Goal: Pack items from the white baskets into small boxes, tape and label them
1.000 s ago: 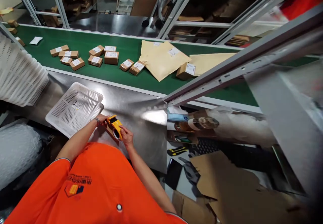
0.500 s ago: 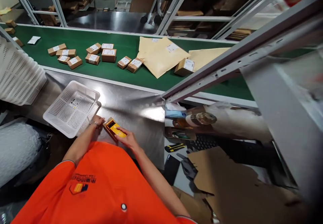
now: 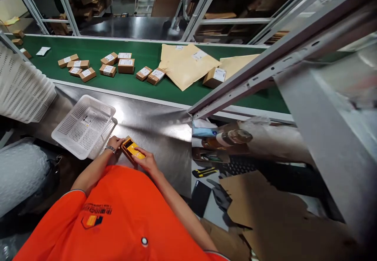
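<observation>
Close to my body, over the metal table, a yellow-and-black item (image 3: 136, 151) lies in or on a small brown cardboard box (image 3: 127, 157); I cannot tell which. My right hand (image 3: 147, 161) grips its near end, with fingers over the yellow face. At the far left end, the fingers of my left hand (image 3: 115, 142) are closed on the edge of the cardboard box. A white perforated basket (image 3: 63, 139) stands just left of my left hand, with a printed label lying in it. Part of another basket shows beneath it.
Beyond the metal table (image 3: 153, 125) runs a green conveyor belt (image 3: 123, 84) with several labelled boxes and padded envelopes (image 3: 188, 66). Stacked white baskets (image 3: 26, 84) stand left, above bubble wrap (image 3: 22, 174). At right are a slanted metal post (image 3: 235, 90), a box cutter (image 3: 204, 172) and cardboard (image 3: 265, 214).
My left hand has turned slightly, and more of its back and bracelet shows. Both hands stay at the cardboard box. The view has tilted slightly upward.
</observation>
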A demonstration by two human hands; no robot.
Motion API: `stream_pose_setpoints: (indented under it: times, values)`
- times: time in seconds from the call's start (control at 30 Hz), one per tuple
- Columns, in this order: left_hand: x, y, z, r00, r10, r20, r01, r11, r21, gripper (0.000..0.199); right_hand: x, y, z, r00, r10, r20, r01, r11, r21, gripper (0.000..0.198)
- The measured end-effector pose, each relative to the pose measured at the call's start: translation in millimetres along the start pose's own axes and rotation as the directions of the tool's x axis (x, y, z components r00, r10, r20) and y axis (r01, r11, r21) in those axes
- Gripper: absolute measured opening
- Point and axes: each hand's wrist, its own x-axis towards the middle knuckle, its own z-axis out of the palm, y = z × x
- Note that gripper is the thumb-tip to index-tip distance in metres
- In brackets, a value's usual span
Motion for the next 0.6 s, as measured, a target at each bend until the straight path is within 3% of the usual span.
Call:
stream_pose_setpoints:
  times: [0.1,0.23,0.33,0.5,0.6]
  values:
    - [-4,2,7,0.999,0.027,0.032,-0.028,0.999,0.039,0.054,3,3,3,1.000,0.012,0.016,-0.012,1.000,-0.002,0.050]
    - [-4,10,2,0.996,-0.057,0.064,0.050,0.992,0.115,0.058,6,0,2,0.999,0.037,0.018,-0.036,0.999,-0.028,0.052]
    - [-4,16,-4,0.992,-0.090,0.084,0.076,0.984,0.159,0.057,-12,4,-21,0.996,0.077,0.049,-0.072,0.994,-0.084,0.053]
    - [-5,16,-2,0.993,-0.083,0.084,0.067,0.981,0.184,0.056,-70,19,-84,0.999,0.032,-0.041,-0.044,0.938,-0.344,0.039]
    - [-6,16,-1,0.991,-0.087,0.102,0.070,0.985,0.156,0.056,-71,13,-88,0.994,0.106,-0.023,-0.104,0.873,-0.476,0.037]
